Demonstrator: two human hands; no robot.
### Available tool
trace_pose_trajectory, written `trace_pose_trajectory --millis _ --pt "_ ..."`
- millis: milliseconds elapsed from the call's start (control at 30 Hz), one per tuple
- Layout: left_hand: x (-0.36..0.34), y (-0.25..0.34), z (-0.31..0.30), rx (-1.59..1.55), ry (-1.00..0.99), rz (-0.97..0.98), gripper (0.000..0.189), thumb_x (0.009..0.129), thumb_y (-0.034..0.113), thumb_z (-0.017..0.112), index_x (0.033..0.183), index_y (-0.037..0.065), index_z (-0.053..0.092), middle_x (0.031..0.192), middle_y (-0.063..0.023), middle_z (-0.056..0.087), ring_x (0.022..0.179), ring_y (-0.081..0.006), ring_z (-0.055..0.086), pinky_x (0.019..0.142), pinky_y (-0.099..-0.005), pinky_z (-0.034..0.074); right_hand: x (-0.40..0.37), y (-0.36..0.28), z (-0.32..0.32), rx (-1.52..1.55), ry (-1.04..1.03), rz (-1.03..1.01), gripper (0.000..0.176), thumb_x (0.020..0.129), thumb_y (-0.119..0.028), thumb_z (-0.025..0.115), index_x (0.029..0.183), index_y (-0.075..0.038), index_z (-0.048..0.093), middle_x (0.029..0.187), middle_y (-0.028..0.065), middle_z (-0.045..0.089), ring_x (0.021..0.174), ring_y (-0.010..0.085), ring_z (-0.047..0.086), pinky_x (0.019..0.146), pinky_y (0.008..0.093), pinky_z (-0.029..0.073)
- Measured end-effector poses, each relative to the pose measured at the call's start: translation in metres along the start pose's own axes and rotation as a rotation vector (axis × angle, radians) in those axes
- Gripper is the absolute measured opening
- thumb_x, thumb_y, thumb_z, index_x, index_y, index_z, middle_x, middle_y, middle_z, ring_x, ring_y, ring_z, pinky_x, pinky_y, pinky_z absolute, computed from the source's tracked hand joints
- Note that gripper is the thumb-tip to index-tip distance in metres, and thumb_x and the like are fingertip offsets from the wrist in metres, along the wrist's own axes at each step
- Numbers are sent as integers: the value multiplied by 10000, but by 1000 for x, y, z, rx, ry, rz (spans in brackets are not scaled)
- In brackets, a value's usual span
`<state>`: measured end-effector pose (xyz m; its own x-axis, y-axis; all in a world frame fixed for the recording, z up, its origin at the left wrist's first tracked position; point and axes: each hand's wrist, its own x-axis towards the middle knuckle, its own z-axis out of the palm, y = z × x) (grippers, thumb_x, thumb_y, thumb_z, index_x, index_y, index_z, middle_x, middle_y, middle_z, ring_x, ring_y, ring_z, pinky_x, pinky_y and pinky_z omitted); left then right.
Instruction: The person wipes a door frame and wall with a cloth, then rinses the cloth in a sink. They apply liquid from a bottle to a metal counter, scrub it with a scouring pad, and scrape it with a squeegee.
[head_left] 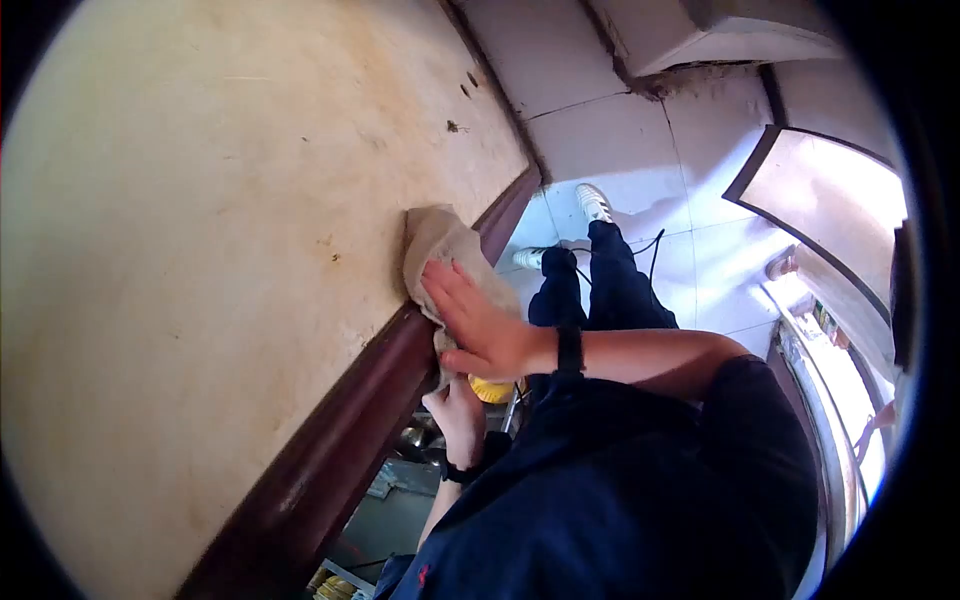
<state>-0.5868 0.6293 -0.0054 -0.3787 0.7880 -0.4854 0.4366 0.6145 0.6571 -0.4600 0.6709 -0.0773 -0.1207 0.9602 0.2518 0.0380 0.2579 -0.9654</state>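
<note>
A damp-looking beige cloth (425, 240) is draped over the dark red edge (340, 430) of a pale, worn tabletop (200, 250). My right hand (485, 325) lies on the cloth with its fingers stretched out and the thumb apart, pressing it at the edge. Just below it, beside the table's edge, my left hand (460, 415) is closed around the cloth's hanging lower end; part of its fingers is hidden. Dark bands circle both wrists.
Below the table edge are a yellow object (492, 389), metal items and a grey surface (400, 520). White tiled floor (640, 150) lies beyond, with two striped shoes. A dark-framed panel (825, 190) stands at right. Part of another person's hand (880, 422) shows at far right.
</note>
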Motion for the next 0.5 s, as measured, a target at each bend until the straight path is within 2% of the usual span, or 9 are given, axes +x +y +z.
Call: trace_pose_trajectory --millis 33,100,167,200,300,367,433,467,500 --pt "5 2 4 30 -3 107 345 1013 210 581 1208 -73 623 1121 -124 684 1063 -242 625 928 -373 494 0 9 4 48 38 23 879 974 -550 403 1447 163 206 1503 363 236 1462 483 143 1201 580 73" --pt "9 0 8 166 -27 129 389 1022 232 571 1278 -61 580 1228 -141 646 1141 -242 590 977 -384 469 -3 26 9 12 31 38 858 974 -532 410 1445 160 219 1502 366 237 1456 489 154 1204 570 79" --pt "16 -22 15 137 -62 310 449 1027 241 559 1367 -47 502 1359 -174 569 1237 -243 526 1045 -397 419 -9 39 10 -27 22 53 838 975 -514 416 1442 156 231 1500 370 239 1449 496 165 1206 559 86" --pt "26 -26 18 -15 -134 185 470 1025 213 554 1415 -27 448 1431 -213 497 1304 -273 481 1090 -411 376 -11 42 10 2 60 70 829 970 -506 433 1441 149 242 1494 369 250 1438 501 183 1210 542 96" --pt "26 -22 25 374 -85 331 447 1019 182 552 1405 -22 459 1425 -233 498 1309 -325 487 1091 -424 379 -13 55 20 25 73 93 818 963 -487 463 1435 147 254 1478 375 270 1414 514 219 1212 507 129" --pt "35 -27 31 290 -133 276 426 1024 162 540 1397 -31 467 1406 -187 522 1265 -294 522 1054 -403 418 -16 73 21 6 42 79 814 960 -477 477 1429 151 256 1469 381 278 1400 522 238 1210 489 151" --pt "45 -22 40 432 -195 311 417 1014 160 547 1376 -37 488 1390 -221 538 1275 -326 519 1060 -418 407 -24 101 35 66 150 210 798 966 -465 477 1414 161 268 1450 394 294 1375 529 267 1195 477 193" --pt "50 -23 48 435 -214 344 409 1031 250 489 1317 -37 546 1305 -283 586 1244 -411 542 1043 -422 420 -23 105 28 39 112 186 736 988 -433 450 1418 142 287 1440 398 305 1363 527 282 1180 476 223" --pt "60 -23 57 427 -211 350 409 1031 250 489 1317 -37 546 1305 -283 586 1244 -411 542 1043 -422 420 -21 112 23 33 109 179 736 988 -433 450 1418 142 287 1440 398 305 1363 527 282 1180 476 223"
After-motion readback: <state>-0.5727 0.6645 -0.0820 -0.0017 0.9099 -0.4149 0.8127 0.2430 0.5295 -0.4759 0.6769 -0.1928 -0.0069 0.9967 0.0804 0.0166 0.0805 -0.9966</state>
